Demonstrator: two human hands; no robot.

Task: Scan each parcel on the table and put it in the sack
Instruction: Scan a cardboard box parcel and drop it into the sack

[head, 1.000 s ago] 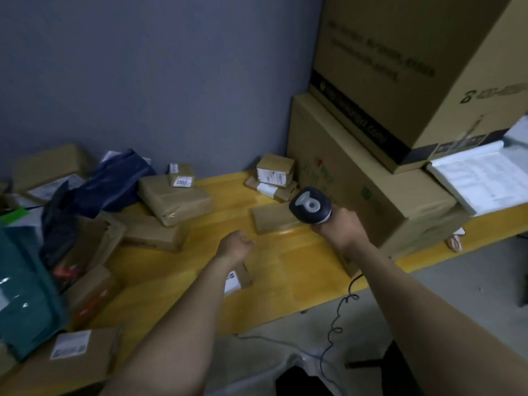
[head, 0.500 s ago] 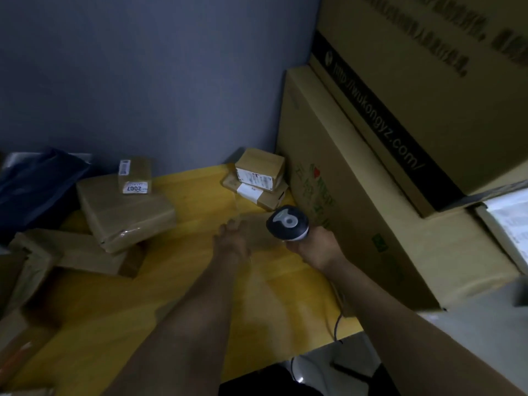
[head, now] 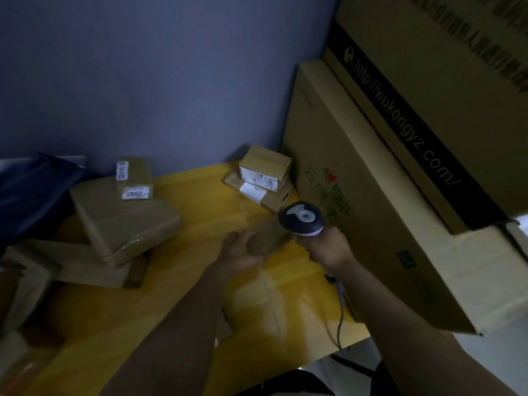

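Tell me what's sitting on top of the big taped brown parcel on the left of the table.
A small brown box rests on the big taped parcel at its far end, with a white label reading 2007. The patch of the parcel's top beneath the box is covered.

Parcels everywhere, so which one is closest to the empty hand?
The flat brown parcel lying right at the left hand, beside the scanner. The other parcels sit farther off, stacked by the wall.

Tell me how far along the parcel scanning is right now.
Done: cannot tell; no sack is in view. In hand: the right hand grips the scanner, while the left hand reaches onto a flat parcel, blurred. Left: the stacked pair by the wall, the 2007 box atop a taped parcel, and flatter parcels beneath.
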